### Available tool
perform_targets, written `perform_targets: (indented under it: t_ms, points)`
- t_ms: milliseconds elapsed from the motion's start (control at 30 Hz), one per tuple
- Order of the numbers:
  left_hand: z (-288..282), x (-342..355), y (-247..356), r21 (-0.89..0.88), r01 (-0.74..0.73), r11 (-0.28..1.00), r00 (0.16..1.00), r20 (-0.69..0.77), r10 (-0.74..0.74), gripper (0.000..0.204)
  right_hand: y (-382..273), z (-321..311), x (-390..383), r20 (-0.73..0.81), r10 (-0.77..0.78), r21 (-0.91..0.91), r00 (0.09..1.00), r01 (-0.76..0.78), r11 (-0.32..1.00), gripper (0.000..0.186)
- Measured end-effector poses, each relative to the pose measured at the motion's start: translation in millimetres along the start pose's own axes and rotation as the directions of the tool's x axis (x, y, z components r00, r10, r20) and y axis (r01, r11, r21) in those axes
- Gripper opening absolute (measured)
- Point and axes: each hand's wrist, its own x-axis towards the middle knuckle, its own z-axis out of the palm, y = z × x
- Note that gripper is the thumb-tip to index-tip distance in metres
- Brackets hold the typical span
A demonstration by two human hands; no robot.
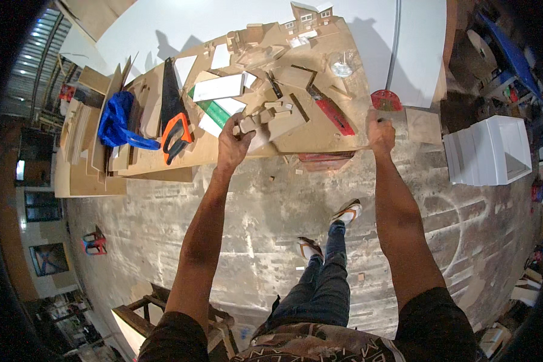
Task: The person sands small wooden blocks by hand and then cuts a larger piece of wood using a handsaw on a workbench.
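Note:
My left hand grips a small light wooden piece above the board-topped bench. My right hand is at the bench's right edge, fingers curled on something I cannot make out, just below a red-ended long metal tool. Between my hands lie a red-handled tool, white offcuts, a green-and-white piece and several wood scraps. Left of them lie an orange-handled saw and a blue cloth or bag. A small model house stands at the back.
Stacked boards stand at the bench's left end. A white plastic bin is right of the bench. A red-and-blue stool is on the concrete floor. A wooden frame stands behind me to the left, near my legs.

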Motion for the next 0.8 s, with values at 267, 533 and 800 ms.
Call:
perform_targets:
  t_ms: [267, 533, 800]
  points:
    - [0.2, 11.4, -23.7, 0.065, 0.027, 0.998, 1.000, 0.001, -0.027, 0.043, -13.1, -9.1, -6.7, 0.057, -0.008, 0.007, 0.998, 0.008, 1.000, 0.085]
    - [-7.1, 17.0, -13.6, 0.112, 0.083, 0.990, 0.994, 0.059, -0.090, 0.048, -18.8, -10.4, -2.7, 0.089, -0.017, -0.025, 0.996, 0.019, 1.000, 0.085]
    - [-11.4, -3.4, 15.8, -0.044, 0.109, 0.993, 0.993, -0.030, -0.110, 0.067, -18.4, -7.3, -4.0, 0.059, 0.040, -0.072, 0.997, -0.035, 0.997, 0.086]
